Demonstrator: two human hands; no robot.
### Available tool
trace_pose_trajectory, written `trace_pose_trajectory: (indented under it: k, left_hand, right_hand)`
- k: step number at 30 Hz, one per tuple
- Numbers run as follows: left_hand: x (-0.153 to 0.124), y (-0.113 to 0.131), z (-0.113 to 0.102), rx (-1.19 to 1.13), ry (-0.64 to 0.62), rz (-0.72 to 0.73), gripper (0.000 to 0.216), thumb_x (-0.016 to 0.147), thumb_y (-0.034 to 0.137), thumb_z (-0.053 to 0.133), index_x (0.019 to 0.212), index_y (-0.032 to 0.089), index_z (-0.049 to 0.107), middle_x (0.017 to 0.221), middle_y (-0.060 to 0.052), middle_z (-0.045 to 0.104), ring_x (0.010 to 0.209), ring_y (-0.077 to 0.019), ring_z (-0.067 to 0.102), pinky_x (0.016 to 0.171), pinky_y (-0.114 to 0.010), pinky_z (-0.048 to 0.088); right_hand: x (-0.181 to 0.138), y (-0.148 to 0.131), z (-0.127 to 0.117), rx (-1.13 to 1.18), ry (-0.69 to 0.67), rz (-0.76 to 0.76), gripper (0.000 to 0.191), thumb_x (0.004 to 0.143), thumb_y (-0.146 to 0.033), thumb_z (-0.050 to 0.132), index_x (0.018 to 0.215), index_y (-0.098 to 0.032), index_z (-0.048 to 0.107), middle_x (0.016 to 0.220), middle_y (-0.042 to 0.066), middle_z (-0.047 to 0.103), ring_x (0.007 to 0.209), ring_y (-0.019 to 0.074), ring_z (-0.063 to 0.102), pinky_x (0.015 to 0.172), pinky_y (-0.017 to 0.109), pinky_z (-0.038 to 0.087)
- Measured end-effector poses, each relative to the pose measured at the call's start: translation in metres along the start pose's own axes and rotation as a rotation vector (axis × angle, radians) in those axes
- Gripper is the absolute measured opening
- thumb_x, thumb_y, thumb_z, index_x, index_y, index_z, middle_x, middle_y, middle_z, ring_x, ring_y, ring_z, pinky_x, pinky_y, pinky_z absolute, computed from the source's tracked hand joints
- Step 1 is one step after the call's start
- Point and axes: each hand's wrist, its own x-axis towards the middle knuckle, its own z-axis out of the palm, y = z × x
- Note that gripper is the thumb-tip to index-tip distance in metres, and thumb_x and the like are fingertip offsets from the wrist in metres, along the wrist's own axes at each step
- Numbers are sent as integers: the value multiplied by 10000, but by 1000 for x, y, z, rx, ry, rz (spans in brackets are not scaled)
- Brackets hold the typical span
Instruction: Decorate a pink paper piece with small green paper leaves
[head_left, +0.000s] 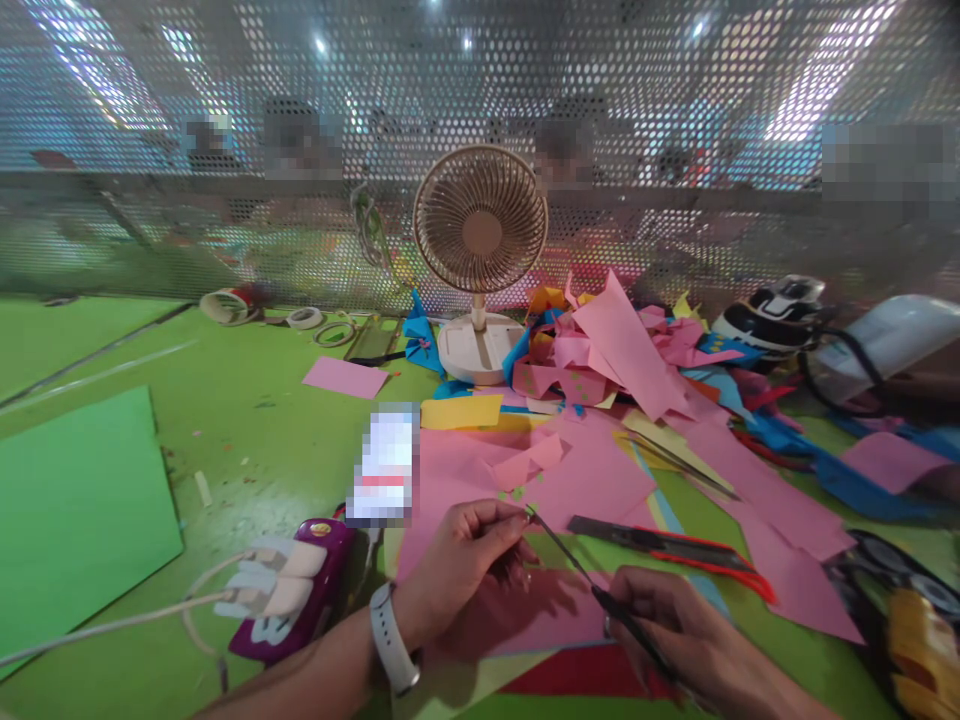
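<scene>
Slender dark tool [602, 600], gripped by the right hand [664, 618], crosses the pink sheet [559, 612]'s right edge; the left hand [472, 545] pinches something tiny [531, 511] at its tip; slipping could prick that hand.

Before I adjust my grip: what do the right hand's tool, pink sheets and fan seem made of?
Tool in right hand: possibly smooth, dark-coated metal, given its slim body. Pink sheets: seemingly matte paper, by their creases. Fan: likely satin plastic, uniformly beige.

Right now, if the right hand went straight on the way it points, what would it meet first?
Probably the left hand, which is at the tip of the tool in the right hand; depth is hard to judge.
</scene>
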Motion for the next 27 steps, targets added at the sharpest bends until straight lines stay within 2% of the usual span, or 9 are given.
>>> trace_pose_trajectory:
  k: [13, 19, 27]
  left_hand:
    - [0, 1, 0, -6, 11, -10, 269, 794, 359, 557, 844, 98, 597, 654, -37, 616, 480, -78, 537, 489, -202, 406]
    - [0, 5, 0, 12, 19, 4, 266, 794, 365, 555, 811, 104, 603, 624, -34, 614, 470, -73, 515, 471, -193, 390]
    - [1, 5, 0, -15, 8, 55, 235, 809, 349, 542, 789, 117, 575, 625, -24, 610, 487, -79, 531, 495, -201, 406]
  right_hand:
    - [2, 8, -2, -26, -6, 19, 414, 674, -543, 617, 644, -162, 459, 516, -68, 386, 441, 39, 292, 407, 165, 248]
    - [7, 14, -5, -26, 36, 6, 460, 639, -592, 619, 645, -162, 456, 547, -48, 414, 473, 53, 329, 428, 174, 279]
    - [8, 17, -4, -11, 77, -31, 504, 599, -643, 610, 626, -158, 475, 510, -50, 421, 432, 47, 326, 395, 175, 244]
